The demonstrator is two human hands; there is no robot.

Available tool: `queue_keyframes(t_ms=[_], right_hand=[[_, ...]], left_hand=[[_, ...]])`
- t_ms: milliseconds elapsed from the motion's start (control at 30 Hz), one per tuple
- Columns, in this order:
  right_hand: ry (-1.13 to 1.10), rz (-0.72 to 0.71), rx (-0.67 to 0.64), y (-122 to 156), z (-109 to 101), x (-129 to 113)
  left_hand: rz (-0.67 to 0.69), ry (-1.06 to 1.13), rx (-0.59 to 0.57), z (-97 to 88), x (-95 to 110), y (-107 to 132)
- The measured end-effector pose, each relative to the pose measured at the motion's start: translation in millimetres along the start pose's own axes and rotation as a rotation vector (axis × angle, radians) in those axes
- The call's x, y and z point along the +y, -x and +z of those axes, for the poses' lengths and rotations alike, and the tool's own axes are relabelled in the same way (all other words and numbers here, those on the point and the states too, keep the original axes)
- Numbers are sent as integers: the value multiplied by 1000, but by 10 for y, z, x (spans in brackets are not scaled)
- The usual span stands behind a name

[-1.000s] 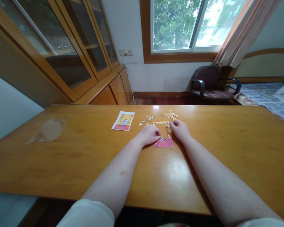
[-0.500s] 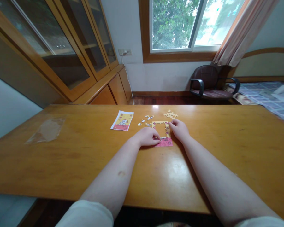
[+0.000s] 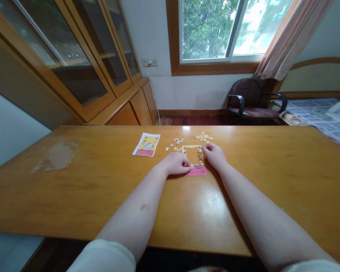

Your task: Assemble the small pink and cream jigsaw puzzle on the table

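Note:
A partly assembled jigsaw puzzle (image 3: 198,172) lies on the table, pink along its near side, with a yellow border round a gap in the middle. My left hand (image 3: 176,164) rests over its lower left part, fingers pinched together beside a small white puzzle piece (image 3: 192,166) at the gap's near edge. At the upper right corner of the puzzle is my right hand (image 3: 215,155), its thumb and fingers closed on the border. Loose white-patterned pieces (image 3: 177,141) lie beyond my left hand. A pile of yellow pieces (image 3: 204,137) sits beyond my right hand.
A printed picture sheet (image 3: 146,145) lies left of the puzzle on the wooden table (image 3: 107,192). Farther left is a clear plastic bag (image 3: 56,155). A glass-fronted cabinet (image 3: 102,90) stands at the left, and an armchair (image 3: 248,99) beyond the table's far edge.
The left fingertips have shifted very slightly left, showing more of the white piece beside them. My right hand stays at the puzzle's upper right corner.

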State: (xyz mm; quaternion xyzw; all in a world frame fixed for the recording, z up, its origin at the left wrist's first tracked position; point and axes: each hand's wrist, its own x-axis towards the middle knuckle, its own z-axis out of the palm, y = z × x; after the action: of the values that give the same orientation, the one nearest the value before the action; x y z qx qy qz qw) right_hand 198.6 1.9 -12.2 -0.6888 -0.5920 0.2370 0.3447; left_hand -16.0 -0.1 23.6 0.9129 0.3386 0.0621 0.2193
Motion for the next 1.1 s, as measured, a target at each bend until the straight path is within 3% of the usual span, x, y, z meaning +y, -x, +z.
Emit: queue_keyframes(t_ms=[367,733,1100], right_hand=[[334,70,-136,46,-29,-167],[359,85,-138,44,-39,-183],[353,73,-130,42,-27,-160]], left_hand=[[7,11,14,20,-23,-1],[-43,-21,-16,32,-23,-13],[-18,-15,42,38,-28,-13]])
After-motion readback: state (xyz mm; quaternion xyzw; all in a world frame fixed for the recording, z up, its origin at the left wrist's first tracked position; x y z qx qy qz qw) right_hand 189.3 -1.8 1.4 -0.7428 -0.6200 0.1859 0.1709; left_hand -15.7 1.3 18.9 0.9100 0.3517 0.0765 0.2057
